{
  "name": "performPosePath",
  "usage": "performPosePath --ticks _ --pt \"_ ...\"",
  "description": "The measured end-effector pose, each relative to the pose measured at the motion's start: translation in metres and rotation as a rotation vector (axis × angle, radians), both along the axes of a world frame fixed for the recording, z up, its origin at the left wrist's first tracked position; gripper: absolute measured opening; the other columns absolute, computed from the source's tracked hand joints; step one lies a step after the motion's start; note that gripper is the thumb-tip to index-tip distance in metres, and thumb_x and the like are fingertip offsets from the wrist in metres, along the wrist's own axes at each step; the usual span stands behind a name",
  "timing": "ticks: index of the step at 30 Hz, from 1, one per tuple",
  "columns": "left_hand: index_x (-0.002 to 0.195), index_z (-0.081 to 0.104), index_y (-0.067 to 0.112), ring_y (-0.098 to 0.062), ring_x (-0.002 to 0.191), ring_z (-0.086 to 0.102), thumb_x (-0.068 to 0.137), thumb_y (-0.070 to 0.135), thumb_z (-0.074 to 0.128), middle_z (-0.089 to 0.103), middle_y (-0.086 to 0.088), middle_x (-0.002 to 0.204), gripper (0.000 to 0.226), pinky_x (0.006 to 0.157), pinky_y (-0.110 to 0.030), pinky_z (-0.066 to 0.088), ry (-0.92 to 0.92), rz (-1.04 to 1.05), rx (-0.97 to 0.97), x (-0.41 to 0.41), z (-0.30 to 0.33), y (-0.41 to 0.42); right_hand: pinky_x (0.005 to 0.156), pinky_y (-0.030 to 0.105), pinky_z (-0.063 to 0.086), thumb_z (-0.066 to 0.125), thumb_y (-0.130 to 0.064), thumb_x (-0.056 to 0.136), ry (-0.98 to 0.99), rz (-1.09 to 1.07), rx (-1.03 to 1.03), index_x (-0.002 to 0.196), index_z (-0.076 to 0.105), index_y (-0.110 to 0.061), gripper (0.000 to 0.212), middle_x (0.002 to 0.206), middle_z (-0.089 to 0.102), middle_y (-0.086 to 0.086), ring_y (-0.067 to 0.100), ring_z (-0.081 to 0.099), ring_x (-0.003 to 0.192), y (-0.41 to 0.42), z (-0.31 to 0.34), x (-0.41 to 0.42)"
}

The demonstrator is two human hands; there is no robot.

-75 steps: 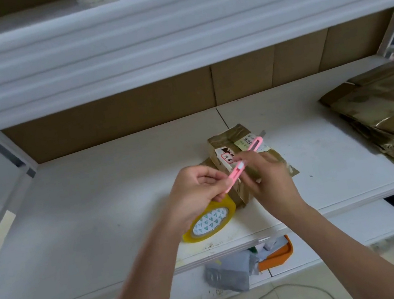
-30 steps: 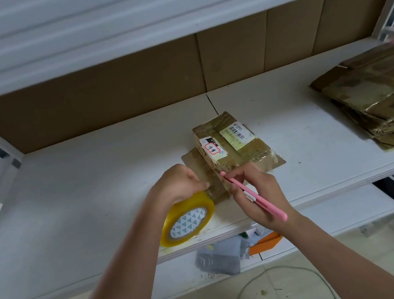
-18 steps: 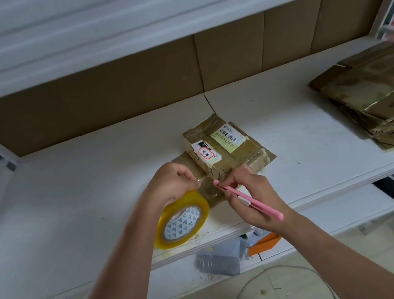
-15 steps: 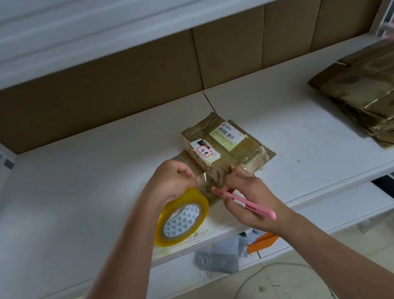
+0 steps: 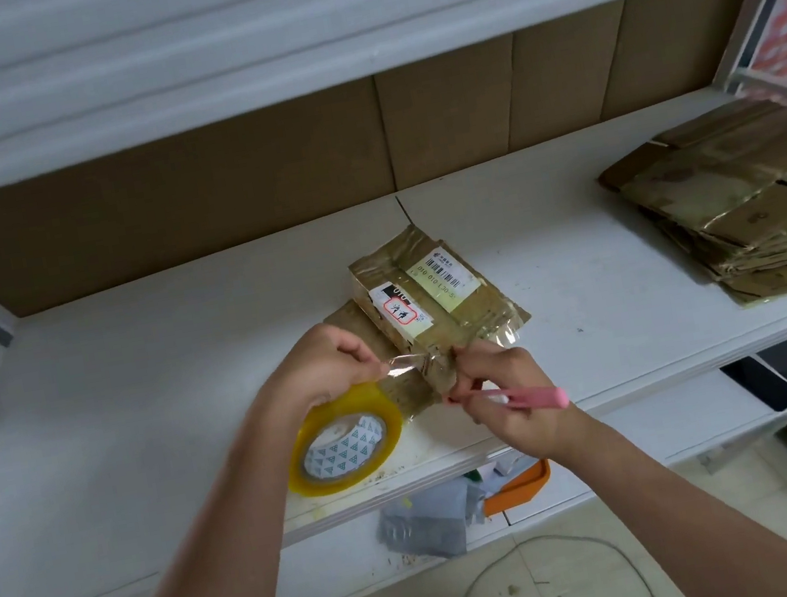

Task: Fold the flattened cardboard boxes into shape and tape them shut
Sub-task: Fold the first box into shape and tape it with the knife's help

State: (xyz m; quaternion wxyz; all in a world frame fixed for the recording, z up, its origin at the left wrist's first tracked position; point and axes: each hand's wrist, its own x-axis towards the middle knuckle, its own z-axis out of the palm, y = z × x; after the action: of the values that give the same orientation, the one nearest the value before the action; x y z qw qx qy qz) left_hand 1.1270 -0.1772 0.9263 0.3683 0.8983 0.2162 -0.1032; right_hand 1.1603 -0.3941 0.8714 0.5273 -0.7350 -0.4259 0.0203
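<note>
A small brown cardboard box (image 5: 433, 297) with white labels lies on the white shelf (image 5: 136, 393), partly folded, glossy with old tape. My left hand (image 5: 324, 362) grips a yellow tape roll (image 5: 344, 439) and pinches a clear strip of tape (image 5: 405, 364) pulled from it. That strip runs to the box's near end. My right hand (image 5: 506, 394) holds a pink utility knife (image 5: 522, 396) and pinches the strip's other end against the box's near corner.
A stack of flattened cardboard boxes (image 5: 751, 207) lies at the shelf's right end. Brown cardboard lines the back wall (image 5: 257, 180). Below, a lower shelf holds a grey bag (image 5: 429, 521) and an orange tray (image 5: 521, 485). A cable (image 5: 480, 580) runs over the floor.
The knife went from above the box down to its near end. My left hand drew a strip of clear tape off the roll, and my right fingers now pinch it at the box's corner.
</note>
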Motion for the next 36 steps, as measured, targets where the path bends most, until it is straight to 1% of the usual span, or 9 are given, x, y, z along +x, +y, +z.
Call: performPosePath --ticks 3,6,9,11,14,20,29,32,36 --pt "0.075 0.074 0.024 -0.009 0.08 0.059 0.077 0.034 0.082 0.067 0.006 0.08 0.013 0.063 -0.025 0.041 0.0 0.005 0.01 -0.001 -0.001 -0.001 0.054 0.023 0.046 0.054 -0.018 0.073 0.174 -0.062 0.148 0.061 0.056 -0.008 0.016 0.067 0.059 -0.013 0.012 0.058 0.057 0.005 0.003 0.0" --pt "0.079 0.073 0.024 -0.008 0.081 0.058 0.078 0.037 0.081 0.066 0.007 0.083 0.015 0.063 -0.025 0.041 -0.009 0.016 0.002 -0.005 -0.002 0.002 0.053 0.028 0.047 0.065 -0.015 0.078 0.32 -0.135 0.269 0.065 0.057 -0.002 0.02 0.062 0.062 -0.002 0.019 0.06 0.054 0.01 0.004 0.004" --pt "0.078 0.072 0.023 -0.007 0.078 0.059 0.08 0.034 0.08 0.065 0.007 0.08 0.014 0.06 -0.024 0.04 -0.039 0.028 -0.003 -0.007 -0.003 0.001 0.07 0.03 0.049 0.061 -0.015 0.085 0.186 -0.166 0.108 0.078 0.066 -0.012 0.009 0.08 0.068 -0.006 0.015 0.063 0.082 0.024 0.003 0.002" --pt "0.077 0.071 0.023 -0.007 0.076 0.059 0.083 0.03 0.077 0.066 0.007 0.079 0.011 0.06 -0.023 0.04 -0.06 0.031 -0.006 -0.008 -0.005 0.001 0.071 0.028 0.044 0.056 -0.015 0.085 0.028 -0.142 -0.078 0.084 0.067 -0.015 0.012 0.085 0.066 -0.003 0.01 0.055 0.088 0.033 -0.001 -0.001" --pt "0.077 0.074 0.021 -0.008 0.08 0.061 0.084 0.025 0.076 0.069 0.006 0.08 0.008 0.064 -0.022 0.043 -0.068 0.019 -0.03 -0.009 -0.006 0.005 0.067 0.024 0.041 0.055 -0.009 0.076 -0.009 -0.073 -0.131 0.077 0.061 -0.011 0.007 0.08 0.057 0.003 0.009 0.049 0.085 0.035 0.001 -0.001" --pt "0.077 0.076 0.016 -0.006 0.083 0.058 0.081 0.02 0.08 0.067 0.008 0.084 0.006 0.064 -0.02 0.043 -0.071 0.016 -0.065 -0.004 -0.008 0.006 0.071 0.018 0.039 0.054 0.0 0.071 -0.106 0.04 -0.104 0.071 0.058 -0.007 0.008 0.078 0.05 -0.019 0.016 0.048 0.082 0.035 0.013 0.008" --pt "0.079 0.074 0.026 -0.005 0.08 0.061 0.085 0.031 0.075 0.069 0.01 0.084 0.008 0.061 -0.02 0.042 -0.143 0.208 -0.108 -0.015 -0.004 0.03 0.058 0.028 0.039 0.054 0.0 0.069 0.018 0.022 -0.09 0.053 0.052 -0.002 0.016 0.07 0.048 0.006 0.017 0.049 0.068 0.022 -0.003 0.009" --pt "0.084 0.074 0.025 -0.009 0.082 0.065 0.084 0.034 0.075 0.072 0.007 0.085 0.009 0.063 -0.02 0.045 -0.185 0.192 -0.16 -0.026 -0.009 0.03 0.058 0.027 0.043 0.054 -0.009 0.075 0.09 -0.057 0.001 0.061 0.055 -0.012 0.014 0.071 0.054 -0.002 0.011 0.053 0.07 0.023 0.003 0.016" --pt "0.079 0.074 0.028 -0.004 0.078 0.066 0.085 0.034 0.074 0.072 0.013 0.081 0.009 0.065 -0.019 0.048 -0.314 0.225 -0.191 -0.045 -0.015 0.038 0.072 0.018 0.042 0.049 -0.027 0.089 -0.098 -0.098 -0.065 0.095 0.066 -0.015 0.023 0.088 0.061 -0.016 0.008 0.053 0.085 0.046 0.013 0.01"
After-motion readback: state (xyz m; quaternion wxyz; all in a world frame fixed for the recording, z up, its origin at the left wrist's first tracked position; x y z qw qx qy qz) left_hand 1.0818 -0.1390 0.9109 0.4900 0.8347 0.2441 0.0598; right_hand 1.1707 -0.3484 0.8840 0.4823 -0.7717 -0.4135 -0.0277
